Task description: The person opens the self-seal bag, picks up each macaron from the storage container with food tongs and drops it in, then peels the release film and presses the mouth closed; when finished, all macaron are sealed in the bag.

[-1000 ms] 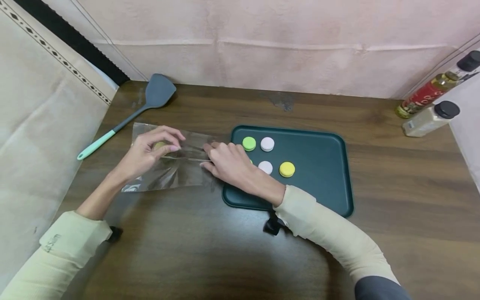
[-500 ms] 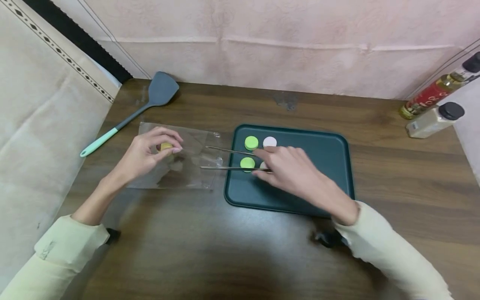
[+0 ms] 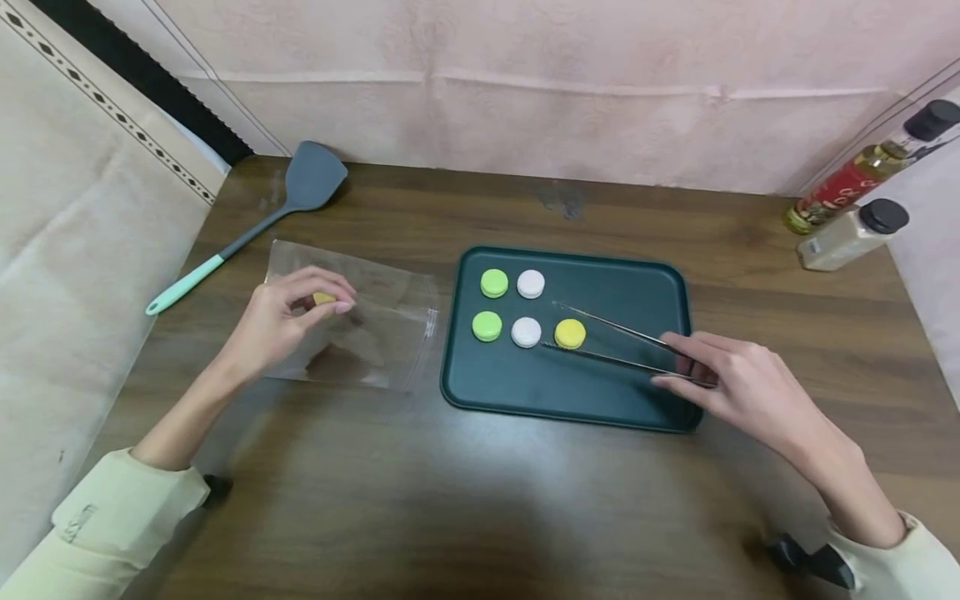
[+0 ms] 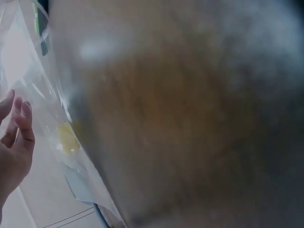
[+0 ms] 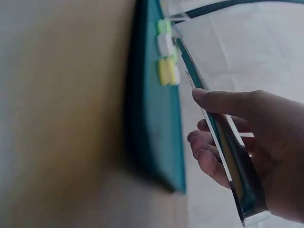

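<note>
My left hand (image 3: 288,315) pinches the upper layer of a clear plastic bag (image 3: 393,312) between thumb and fingertips, above the table. Inside the bag a yellow macaron (image 4: 69,138) shows through the film, half hidden behind the hand in the head view. Metal tongs (image 3: 630,363) are in my right hand (image 3: 750,392), their arms spread. Their tips lie either side of a yellow macaron (image 3: 570,334) on the dark green tray (image 3: 600,400); no grip on it is visible. Two green macarons (image 3: 487,326) and two white macarons (image 3: 527,332) stand left of it.
A grey spatula with a mint handle (image 3: 247,237) lies at the back left. At the back right are an oil bottle with a red label (image 3: 836,196) and a black-capped jar (image 3: 843,240). A pale cloth (image 3: 487,100) hangs behind the wooden table (image 3: 450,483).
My right hand has drawn the tongs out of the bag and moved right over the tray, to the yellow macaron. My left hand stays at the bag, which now lies flatter.
</note>
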Action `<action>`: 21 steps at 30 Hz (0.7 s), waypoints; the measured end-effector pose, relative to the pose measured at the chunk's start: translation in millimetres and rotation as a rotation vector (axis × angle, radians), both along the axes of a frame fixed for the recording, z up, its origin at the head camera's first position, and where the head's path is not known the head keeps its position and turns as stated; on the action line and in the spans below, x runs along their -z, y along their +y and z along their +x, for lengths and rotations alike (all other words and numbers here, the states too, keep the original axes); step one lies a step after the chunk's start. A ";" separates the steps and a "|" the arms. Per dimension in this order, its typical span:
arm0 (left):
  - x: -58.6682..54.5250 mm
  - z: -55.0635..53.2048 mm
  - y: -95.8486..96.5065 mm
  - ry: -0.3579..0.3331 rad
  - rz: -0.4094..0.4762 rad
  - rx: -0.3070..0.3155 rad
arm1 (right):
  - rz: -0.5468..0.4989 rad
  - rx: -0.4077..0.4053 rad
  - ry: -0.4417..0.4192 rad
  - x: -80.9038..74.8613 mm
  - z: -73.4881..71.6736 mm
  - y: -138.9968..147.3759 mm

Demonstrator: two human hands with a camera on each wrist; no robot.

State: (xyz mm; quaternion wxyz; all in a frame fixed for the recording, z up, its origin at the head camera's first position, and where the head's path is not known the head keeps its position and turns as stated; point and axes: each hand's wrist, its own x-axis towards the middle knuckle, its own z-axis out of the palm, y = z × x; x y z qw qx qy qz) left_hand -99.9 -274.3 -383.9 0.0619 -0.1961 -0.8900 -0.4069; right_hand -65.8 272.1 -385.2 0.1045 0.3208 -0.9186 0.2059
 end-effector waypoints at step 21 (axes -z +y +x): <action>-2.5 -6.0 4.4 -0.148 0.060 -0.108 | -0.022 0.019 -0.088 10.2 0.0 4.3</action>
